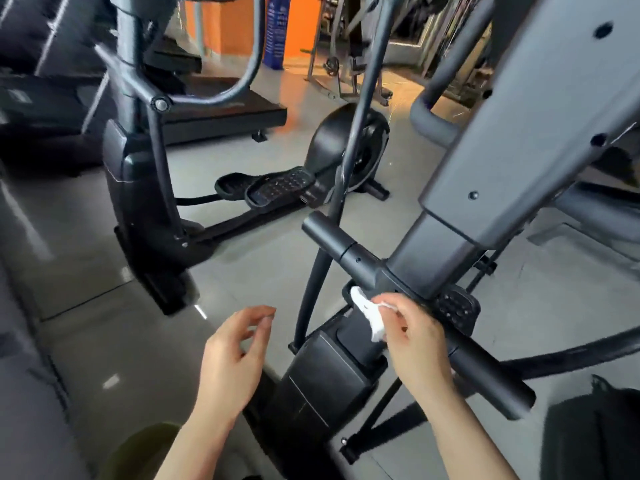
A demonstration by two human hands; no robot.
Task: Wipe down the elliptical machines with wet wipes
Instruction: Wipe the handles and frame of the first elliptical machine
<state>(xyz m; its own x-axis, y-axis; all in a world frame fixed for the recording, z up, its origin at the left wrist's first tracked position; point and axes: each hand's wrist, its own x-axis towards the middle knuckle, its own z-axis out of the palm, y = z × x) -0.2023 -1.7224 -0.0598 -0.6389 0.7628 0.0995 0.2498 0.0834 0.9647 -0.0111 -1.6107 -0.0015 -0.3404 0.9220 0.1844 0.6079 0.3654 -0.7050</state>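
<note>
- right hand pinches a white wet wipe against the black crossbar of the near elliptical machine;
- left hand hovers beside it, fingers loosely curled, holding nothing;
- second elliptical stands behind.

Both bare forearms reach forward from the lower edge of the view, well apart. The left hand hangs free, holding nothing, its palm turned inward toward the right hand; its fingers are loosely curled with the thumb uppermost and the fingertips close together but not pinched. The right hand lies farther forward and higher than the left hand, back of the hand facing up, wrist roughly straight. Its fingers and thumb are curled, pinching a crumpled white wet wipe at their tips.
</note>
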